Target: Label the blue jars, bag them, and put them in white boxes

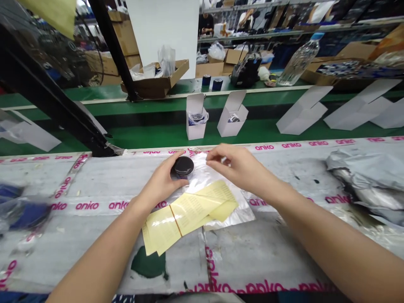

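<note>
My left hand (164,179) curves round a small black-topped cylinder (184,166), thumb on the near side and fingers on the far side. To the right, my right hand (236,166) is raised a little over a clear plastic bag (243,212), its thumb and fingertips drawn together. What those fingertips hold, if anything, is too small to make out. Below both hands, a stack of yellow printed slips (189,212) with a brown rubber band round it lies partly on the clear plastic.
White open boxes (196,126) stand on the green ledge (151,134) behind the plastic-covered table (104,240). A slanted black post (63,88) rises at left. Blue wrapped items (28,214) lie left, grey plastic bags (372,176) right. A bottle (299,61) stands farther back.
</note>
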Tool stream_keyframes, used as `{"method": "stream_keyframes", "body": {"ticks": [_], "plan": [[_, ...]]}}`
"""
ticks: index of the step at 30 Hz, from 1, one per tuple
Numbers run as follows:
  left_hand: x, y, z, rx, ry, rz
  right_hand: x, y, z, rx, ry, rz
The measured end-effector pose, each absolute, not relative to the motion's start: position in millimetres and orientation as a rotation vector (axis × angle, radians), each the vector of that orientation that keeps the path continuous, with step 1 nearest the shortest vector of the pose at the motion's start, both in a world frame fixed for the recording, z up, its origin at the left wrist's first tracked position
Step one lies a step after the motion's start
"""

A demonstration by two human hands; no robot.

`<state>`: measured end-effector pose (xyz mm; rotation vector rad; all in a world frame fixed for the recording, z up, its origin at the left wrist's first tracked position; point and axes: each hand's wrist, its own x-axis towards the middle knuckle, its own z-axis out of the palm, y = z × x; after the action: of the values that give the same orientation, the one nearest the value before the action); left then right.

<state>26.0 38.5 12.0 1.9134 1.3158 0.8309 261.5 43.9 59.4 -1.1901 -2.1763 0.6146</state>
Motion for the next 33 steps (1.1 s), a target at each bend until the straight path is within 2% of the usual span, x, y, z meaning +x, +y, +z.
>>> {"method": "stream_keyframes", "body": {"ticks": [4,7,12,21,26,33], "plan": [[25,32,24,2.082,1.362,0.94,280,26,63,-1.271,-2.398,0.704],[25,22,43,2.23,1.239,0.991,279,6,56,-1.252,-2.355,0.776],[23,8,67,2.223,0.963,0.409,255,-18,36,-1.217,-2.393,0.646],[21,9,60,1.958,0.998,0.198,256,-23,32,-1.107,-2.237,0.824],[23,16,53,1.821,1.027,0.208,252,-24,33,-1.1,-2.348,0.727],[21,21,50,1.647,0.974,0.256,239,-21,30,-1.042,-2.473,0.392]]}}
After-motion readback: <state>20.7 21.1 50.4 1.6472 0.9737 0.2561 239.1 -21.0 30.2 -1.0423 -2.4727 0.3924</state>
